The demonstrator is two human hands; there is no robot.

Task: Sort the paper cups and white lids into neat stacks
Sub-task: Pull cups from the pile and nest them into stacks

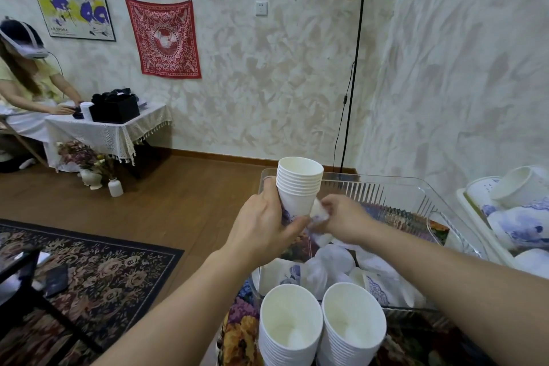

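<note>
Left grip wrapped round nested white cup stack, blue-printed, right grip pinching single cup

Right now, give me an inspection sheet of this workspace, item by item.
Surface: flower-patterned cloth under the bins.
Job's things: nested held stack of paper cups; two finished stacks at the near edge; loose cups and lids in the clear bin; more cups in the white tray.
Clutter: nothing seen beyond the job's things.
Grippers: left hand grips the held stack; right hand pinches a single cup beside it.
Cables: floor lamp cord down the wall.
Surroundings: patterned rug, red wall cloth, a second person seated at a side table.
</note>
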